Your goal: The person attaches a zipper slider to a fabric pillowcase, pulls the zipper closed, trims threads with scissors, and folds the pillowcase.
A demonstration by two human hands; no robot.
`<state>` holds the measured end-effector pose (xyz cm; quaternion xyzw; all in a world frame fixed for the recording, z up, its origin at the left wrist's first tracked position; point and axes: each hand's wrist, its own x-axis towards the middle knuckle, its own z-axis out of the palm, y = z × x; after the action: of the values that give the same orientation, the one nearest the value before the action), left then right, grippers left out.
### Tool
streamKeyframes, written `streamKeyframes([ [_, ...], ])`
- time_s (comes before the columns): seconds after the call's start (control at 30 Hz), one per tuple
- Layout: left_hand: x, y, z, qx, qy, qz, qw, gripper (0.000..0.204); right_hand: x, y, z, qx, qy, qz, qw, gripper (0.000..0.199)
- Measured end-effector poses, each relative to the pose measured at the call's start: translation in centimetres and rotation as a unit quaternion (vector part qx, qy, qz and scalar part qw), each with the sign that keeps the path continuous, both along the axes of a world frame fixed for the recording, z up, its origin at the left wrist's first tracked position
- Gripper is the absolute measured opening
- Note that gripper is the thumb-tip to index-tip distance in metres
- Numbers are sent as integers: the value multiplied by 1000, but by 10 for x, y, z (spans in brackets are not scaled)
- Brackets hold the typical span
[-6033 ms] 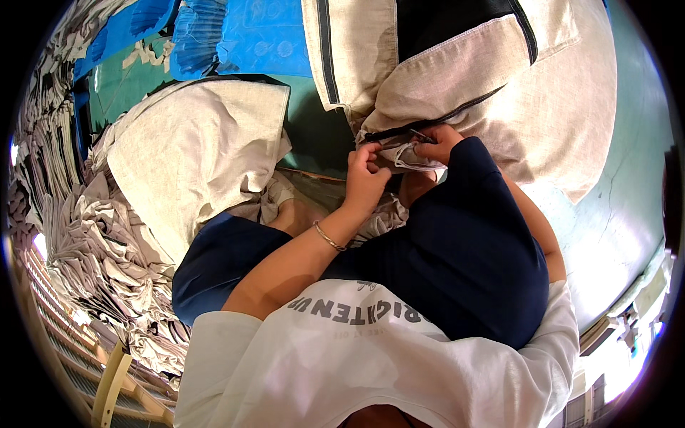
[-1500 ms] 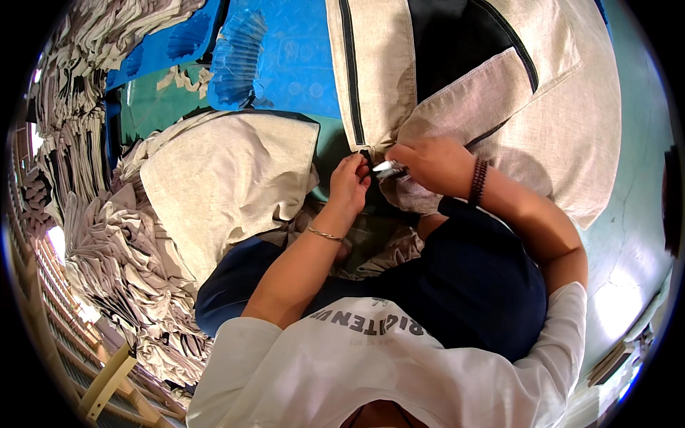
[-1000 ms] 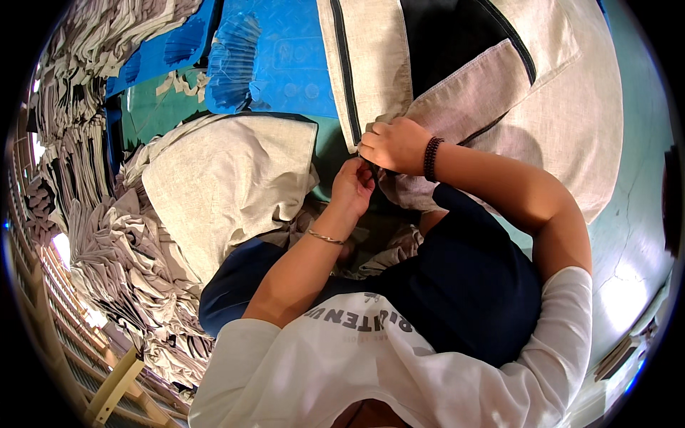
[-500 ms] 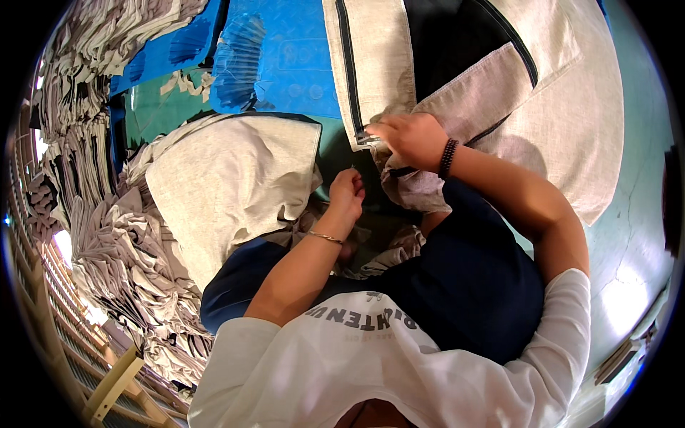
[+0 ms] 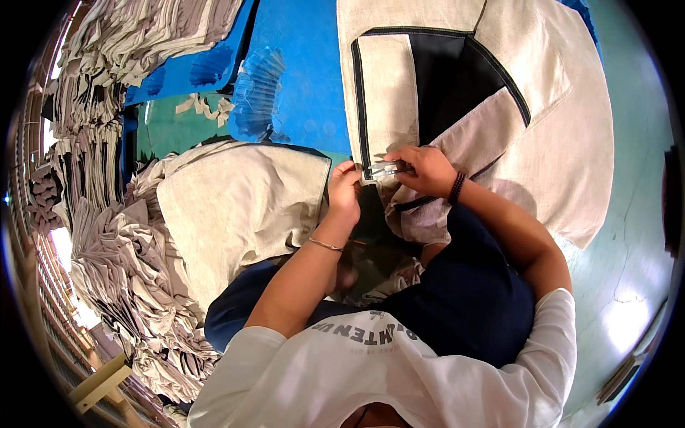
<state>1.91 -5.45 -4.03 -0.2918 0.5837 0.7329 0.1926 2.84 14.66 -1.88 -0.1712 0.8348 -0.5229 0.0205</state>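
Observation:
A pair of small metal thread snips (image 5: 385, 168) is gripped in my right hand (image 5: 428, 173). Their blades point left over the lower corner of a large beige cloth piece (image 5: 585, 143). This piece has a black panel (image 5: 449, 82) and black bands with pale stitching. My left hand (image 5: 344, 192) is closed in a pinch beside that same corner. Its fingertips meet the edge of the cloth, but whether they hold the edge or a thread cannot be made out. Left of this hand, another beige piece with a dark edge (image 5: 242, 207) lies draped across my knee.
Stacks of folded beige and black cloth (image 5: 128, 278) crowd the left side. A blue sheet (image 5: 303, 78) lies beyond my hands, with pale scraps (image 5: 207, 107) on the green floor (image 5: 628, 214) beside it. A wooden bar (image 5: 100, 381) stands at lower left.
My left hand has moved up to the cloth corner. My right hand has shifted slightly down and right, and the snips now show in it. The large cloth has flattened out, baring more black panel.

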Motion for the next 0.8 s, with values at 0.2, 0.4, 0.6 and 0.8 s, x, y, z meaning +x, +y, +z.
streamKeyframes([
  [0.2,-25,27,18,-193,151,-128,961,30,-2,6,0,-28,-110,-42,993,23],
  [0.4,-84,59,38,-84,95,-115,985,46,-4,10,-14,-99,-163,-40,981,20],
  [0.6,-169,95,55,-22,29,-125,991,27,-4,13,-7,-87,-122,-28,988,20],
  [0.8,-216,105,36,-129,5,-257,958,17,-7,14,-6,-100,-126,-25,987,22],
])
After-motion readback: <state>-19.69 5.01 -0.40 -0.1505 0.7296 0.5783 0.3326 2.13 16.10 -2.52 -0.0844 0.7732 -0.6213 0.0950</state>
